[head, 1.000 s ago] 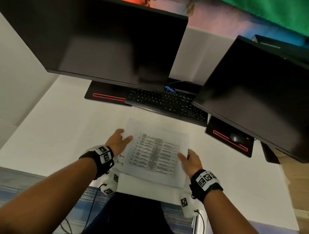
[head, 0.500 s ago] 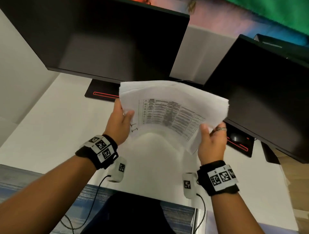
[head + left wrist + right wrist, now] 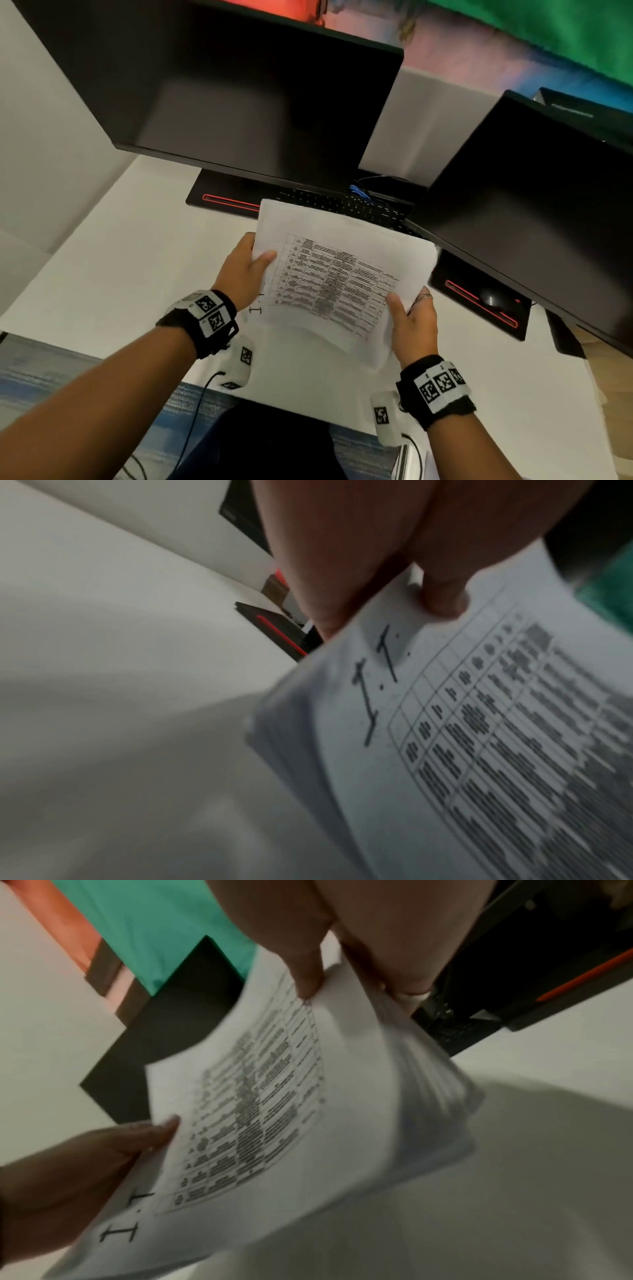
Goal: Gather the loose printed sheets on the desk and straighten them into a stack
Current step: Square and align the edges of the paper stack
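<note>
A bundle of printed sheets (image 3: 335,274) with a table on the top page hangs tilted above the white desk (image 3: 102,274), held by both hands. My left hand (image 3: 245,274) grips its left edge, thumb on top, fingers underneath. My right hand (image 3: 412,318) grips the right edge the same way. In the left wrist view the thumb presses the sheets (image 3: 479,750) near a handwritten mark. In the right wrist view the sheets (image 3: 274,1110) sag between both hands, and their edges fan out unevenly on the right.
Two dark monitors (image 3: 239,96) (image 3: 531,192) lean over the desk behind the sheets. A black keyboard (image 3: 359,205) lies under them. Monitor bases with red stripes (image 3: 226,200) (image 3: 479,301) sit left and right; a mouse (image 3: 491,298) rests on the right base.
A second ago the sheets lay flat on the desk under both hands. Both hands lifted them up, and since half a second ago the bundle has come lower and closer.
</note>
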A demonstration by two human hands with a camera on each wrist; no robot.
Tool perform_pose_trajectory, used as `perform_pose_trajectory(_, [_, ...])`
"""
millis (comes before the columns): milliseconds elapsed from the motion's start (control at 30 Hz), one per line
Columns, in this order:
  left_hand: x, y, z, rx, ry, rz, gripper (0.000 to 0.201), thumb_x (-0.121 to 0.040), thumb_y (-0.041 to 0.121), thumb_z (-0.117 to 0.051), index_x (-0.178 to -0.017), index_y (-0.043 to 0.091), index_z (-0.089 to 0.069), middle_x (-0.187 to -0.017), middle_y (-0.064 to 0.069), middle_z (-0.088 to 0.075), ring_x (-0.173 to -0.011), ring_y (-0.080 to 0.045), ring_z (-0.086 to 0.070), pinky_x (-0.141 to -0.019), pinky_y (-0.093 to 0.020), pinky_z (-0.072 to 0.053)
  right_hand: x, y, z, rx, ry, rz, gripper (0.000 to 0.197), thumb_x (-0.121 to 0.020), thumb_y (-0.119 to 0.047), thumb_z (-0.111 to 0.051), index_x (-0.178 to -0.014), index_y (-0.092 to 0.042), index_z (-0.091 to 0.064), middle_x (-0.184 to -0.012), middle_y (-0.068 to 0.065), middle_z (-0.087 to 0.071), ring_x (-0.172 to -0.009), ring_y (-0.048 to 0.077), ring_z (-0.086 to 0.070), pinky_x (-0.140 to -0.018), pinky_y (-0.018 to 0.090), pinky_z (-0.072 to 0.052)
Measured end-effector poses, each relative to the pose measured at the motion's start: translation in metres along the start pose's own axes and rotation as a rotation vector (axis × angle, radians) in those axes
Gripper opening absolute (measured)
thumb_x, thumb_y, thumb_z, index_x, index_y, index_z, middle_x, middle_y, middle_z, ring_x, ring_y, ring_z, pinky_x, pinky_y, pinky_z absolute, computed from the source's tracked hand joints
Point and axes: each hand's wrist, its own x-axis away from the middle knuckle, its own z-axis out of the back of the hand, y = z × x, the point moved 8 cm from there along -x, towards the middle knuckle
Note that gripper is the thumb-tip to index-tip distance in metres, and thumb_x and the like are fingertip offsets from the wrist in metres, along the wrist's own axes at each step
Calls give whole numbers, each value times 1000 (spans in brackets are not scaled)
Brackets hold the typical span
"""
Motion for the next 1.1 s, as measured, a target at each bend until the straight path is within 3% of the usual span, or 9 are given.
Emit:
perform_pose_trajectory(67, [-2, -21, 12, -67, -32, 96, 30, -101, 32, -50, -122, 11, -53, -108, 0, -64, -98, -23, -63, -73, -29, -45, -3, 2, -24, 26, -81, -25, 20, -99, -16, -57, -118, -12, -54, -107, 0, -69, -91, 7, -68, -77, 20, -58])
perform_pose_trajectory(167, [1, -64, 37, -209, -95, 285, 38, -101, 31, -51, -128, 4, -54, -112, -5, -60, -98, -25, -58, -81, -29, -41, 0, 17, -77, 125, -194, -91, 23, -98, -19, -58, -120, -12, -56, -116, 9, -68, -101, 25, -67, -91, 43, -56])
perform_pose_trajectory(233, [-3, -89, 63, -247, -118, 381, 32, -101, 32, -52, -119, 7, -59, -115, -10, -66, -92, -26, -59, -81, -31, -45, 3, 21, -115, 130, -262, -129, 24, -97, -18, -59, -120, -9, -57, -114, 9, -68, -102, 28, -66, -92, 43, -55])
perform_pose_trajectory(300, [-18, -104, 94, -289, -129, 420, 25, -100, 34, -53, -106, 11, -60, -107, -9, -67, -88, -25, -60, -81, -32, -46, 2, 15, -152, 121, -306, -144, 26, -97, -17, -59, -120, -7, -57, -113, 10, -68, -101, 29, -67, -90, 41, -56])
perform_pose_trajectory(533, [-87, -130, 173, -448, -26, 469, 34, -96, 39, -52, -119, 14, -58, -114, -3, -65, -106, -31, -63, -89, -35, -48, -38, 18, -247, 204, -379, -238, 30, -89, -13, -52, -116, -13, -65, -112, 11, -70, -102, 34, -68, -89, 50, -58])
perform_pose_trajectory(633, [-96, -162, 166, -535, -122, 453, 22, -91, 18, -50, -106, 7, -63, -112, -12, -70, -98, -33, -66, -83, -36, -52, -55, 36, -257, 282, -379, -227, 35, -75, -23, -47, -98, -22, -73, -96, 8, -76, -90, 34, -71, -80, 49, -61])
perform_pose_trajectory(867, [-86, -183, 164, -404, -119, 427, 51, -93, 12, -40, -141, 29, -44, -139, -10, -57, -123, -35, -55, -105, -47, -43, -53, 34, -259, 202, -376, -228, 27, -73, -26, -48, -79, -39, -71, -83, 2, -76, -84, 34, -72, -81, 53, -60])
perform_pose_trajectory(1000, [-77, -169, 166, -424, -46, 405, 52, -100, 8, -40, -150, 19, -35, -143, -14, -53, -128, -36, -51, -105, -41, -39, -31, 13, -246, 89, -344, -355, 33, -92, -41, -53, -87, -13, -70, -89, 17, -75, -85, 38, -72, -78, 58, -60])
perform_pose_trajectory(1100, [-73, -174, 165, -427, -7, 408, 52, -101, 8, -43, -151, 16, -34, -144, -16, -51, -130, -36, -50, -106, -40, -38, -31, 12, -248, 169, -372, -286, 25, -83, -31, -72, -88, -6, -69, -83, 12, -75, -81, 34, -74, -74, 53, -62])
